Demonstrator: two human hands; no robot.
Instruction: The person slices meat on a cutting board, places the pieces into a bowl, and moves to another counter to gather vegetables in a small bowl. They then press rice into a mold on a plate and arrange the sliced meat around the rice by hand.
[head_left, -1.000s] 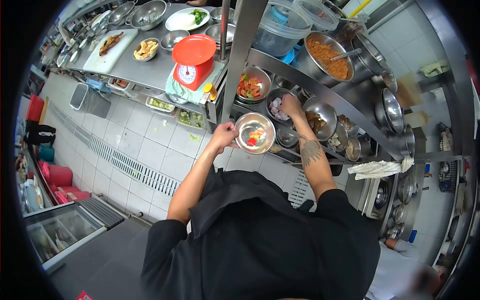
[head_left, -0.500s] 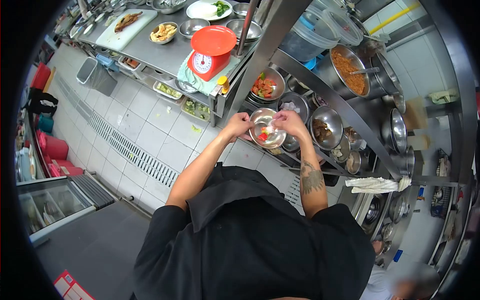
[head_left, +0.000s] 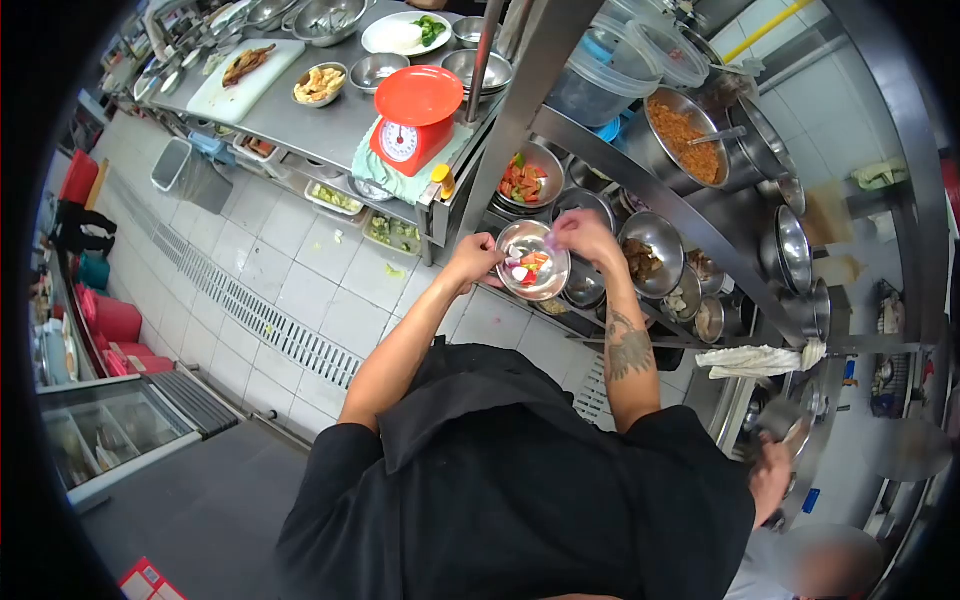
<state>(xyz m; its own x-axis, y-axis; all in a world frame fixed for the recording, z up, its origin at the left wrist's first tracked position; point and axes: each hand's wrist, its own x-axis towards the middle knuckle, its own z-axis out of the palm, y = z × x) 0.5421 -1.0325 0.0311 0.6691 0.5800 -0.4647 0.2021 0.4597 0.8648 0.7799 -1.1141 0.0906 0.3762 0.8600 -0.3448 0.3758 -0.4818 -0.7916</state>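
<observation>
In the head view my left hand [head_left: 476, 260] is closed on the left rim of a small steel bowl [head_left: 548, 285]. Inside the bowl lie cut red and orange pieces, like pepper or carrot, with white-and-purple onion pieces [head_left: 516, 268]. My right hand [head_left: 588, 238] hovers at the bowl's right edge, fingers pinched. A purplish onion piece [head_left: 553, 241] shows at its fingertips. Just beyond that hand, a steel bowl [head_left: 583, 203] sits on the shelf, its contents partly hidden.
Bowls of cut tomato-red and green vegetables [head_left: 523, 183] and brown pieces [head_left: 640, 262] line the shelf. A steel post [head_left: 530, 85] rises nearby. A red scale [head_left: 415, 125] stands on the steel table. Another person's hand [head_left: 770, 480] is at the lower right.
More white-and-purple onion pieces lie in the bowl. My right hand has moved slightly up and right, away from over the bowl. Another person's hand with a metal vessel has appeared at lower right.
</observation>
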